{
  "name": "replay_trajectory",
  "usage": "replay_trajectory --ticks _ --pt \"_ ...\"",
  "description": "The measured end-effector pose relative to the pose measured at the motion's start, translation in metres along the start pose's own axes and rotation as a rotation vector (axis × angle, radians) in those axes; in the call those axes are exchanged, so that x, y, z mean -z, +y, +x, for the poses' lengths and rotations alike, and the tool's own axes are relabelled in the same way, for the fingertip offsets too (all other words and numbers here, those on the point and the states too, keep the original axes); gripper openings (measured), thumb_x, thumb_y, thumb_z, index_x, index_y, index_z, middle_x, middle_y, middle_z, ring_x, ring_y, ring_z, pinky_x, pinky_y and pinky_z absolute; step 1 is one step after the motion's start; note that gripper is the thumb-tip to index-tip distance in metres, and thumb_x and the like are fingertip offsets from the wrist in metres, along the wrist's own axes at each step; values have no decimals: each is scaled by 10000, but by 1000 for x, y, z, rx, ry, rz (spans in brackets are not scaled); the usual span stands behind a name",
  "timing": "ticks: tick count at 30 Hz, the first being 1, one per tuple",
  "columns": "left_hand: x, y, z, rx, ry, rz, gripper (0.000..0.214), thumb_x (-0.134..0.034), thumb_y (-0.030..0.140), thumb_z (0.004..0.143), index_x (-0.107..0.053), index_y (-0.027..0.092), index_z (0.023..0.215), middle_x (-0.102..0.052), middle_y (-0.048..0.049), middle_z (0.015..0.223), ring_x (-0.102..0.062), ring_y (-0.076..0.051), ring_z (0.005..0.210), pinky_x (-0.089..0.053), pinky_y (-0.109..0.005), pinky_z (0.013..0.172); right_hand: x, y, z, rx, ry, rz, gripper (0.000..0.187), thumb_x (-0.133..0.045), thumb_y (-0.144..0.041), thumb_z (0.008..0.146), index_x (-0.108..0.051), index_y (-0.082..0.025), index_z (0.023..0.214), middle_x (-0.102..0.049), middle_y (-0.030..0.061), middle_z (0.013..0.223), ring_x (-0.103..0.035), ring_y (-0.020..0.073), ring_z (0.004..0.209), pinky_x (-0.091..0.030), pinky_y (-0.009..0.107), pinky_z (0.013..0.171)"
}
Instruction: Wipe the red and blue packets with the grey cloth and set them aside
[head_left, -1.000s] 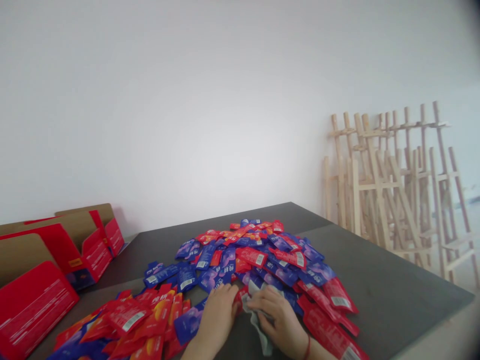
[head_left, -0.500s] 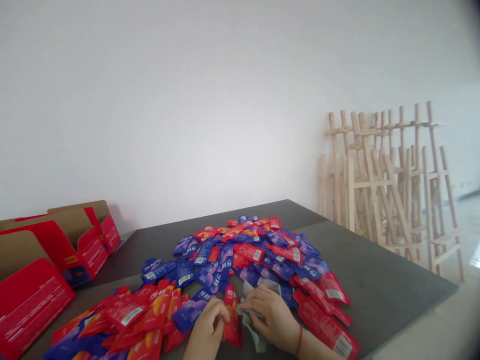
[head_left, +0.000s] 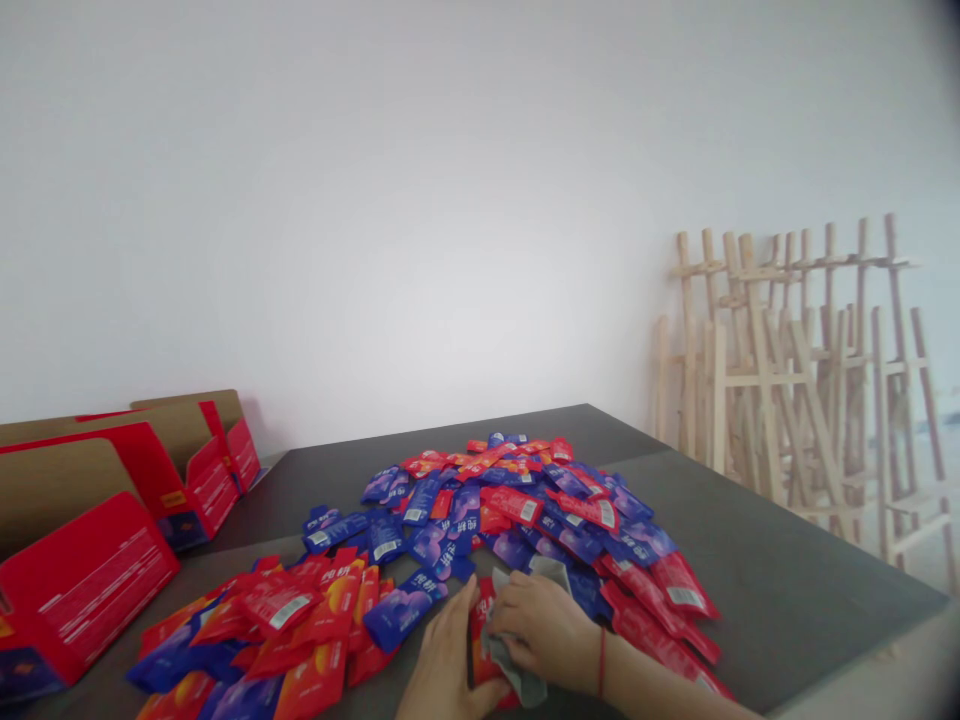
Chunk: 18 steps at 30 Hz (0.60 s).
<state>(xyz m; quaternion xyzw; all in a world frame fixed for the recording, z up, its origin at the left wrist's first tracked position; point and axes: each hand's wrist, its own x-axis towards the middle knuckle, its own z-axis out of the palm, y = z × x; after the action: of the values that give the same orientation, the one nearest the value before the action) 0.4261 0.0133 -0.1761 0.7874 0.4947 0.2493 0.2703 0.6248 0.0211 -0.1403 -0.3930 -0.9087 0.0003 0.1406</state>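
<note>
On the dark table, a red pouch (head_left: 481, 622) lies between my two hands, partly covered. My left hand (head_left: 444, 655) holds it along its left side, fingers stretched up the edge and thumb across its lower end. A crumpled grey cloth (head_left: 529, 686) is bunched under my right hand (head_left: 551, 628), whose bent fingers press it onto the pouch. Part of the cloth sticks out above the knuckles. Left of my left hand, a blue pouch (head_left: 405, 608) lies at the edge of a mixed heap of mostly red pouches (head_left: 311, 625).
A larger pile of red and blue pouches (head_left: 517, 500) spreads beyond my hands on the dark table (head_left: 780, 560). Open red cardboard boxes (head_left: 97, 580) stand at the left. Wooden easels (head_left: 795, 380) lean by the white wall at the right, past the table's edge.
My left hand has gone from curled fingers beside the pouch to a grip along its side. The right hand with the cloth has shifted left over the pouch. The view has turned slightly left.
</note>
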Motion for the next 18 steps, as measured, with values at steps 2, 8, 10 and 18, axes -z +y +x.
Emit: replay_trajectory --ticks 2,8,10,18 --pt "-1 0 0 5 0 -12 1024 -743 182 626 -286 164 1542 -416 -164 1567 -353 -318 1464 -278 -515 1220 -1 -1 13 -64 -21 -103 134 -633 -237 868 -716 -223 972 -710 41 970 -587 242 969 -457 345 787" --pt "-3 3 -1 44 33 -2 1049 -779 205 614 -294 151 1542 -385 -179 1584 -323 -349 1477 -256 -536 1227 -4 4 41 -70 -28 -171 144 -585 -188 885 -721 -141 881 -697 103 899 -590 283 965 -460 367 737" --pt "-4 2 -2 48 37 -9 1055 -784 228 620 -281 132 1543 -377 -192 1585 -312 -344 1483 -247 -531 1231 -2 4 36 -1 -38 -173 110 -620 -202 867 -719 -166 901 -702 81 919 -587 266 960 -456 361 747" --pt "-6 0 -1 4 17 -6 1231 -847 248 541 -178 79 1560 -399 -226 1559 -315 -350 1474 -246 -518 1228 9 -2 -20 346 -7 -105 76 -655 -315 902 -692 -281 959 -709 -16 1001 -572 213 982 -402 338 750"
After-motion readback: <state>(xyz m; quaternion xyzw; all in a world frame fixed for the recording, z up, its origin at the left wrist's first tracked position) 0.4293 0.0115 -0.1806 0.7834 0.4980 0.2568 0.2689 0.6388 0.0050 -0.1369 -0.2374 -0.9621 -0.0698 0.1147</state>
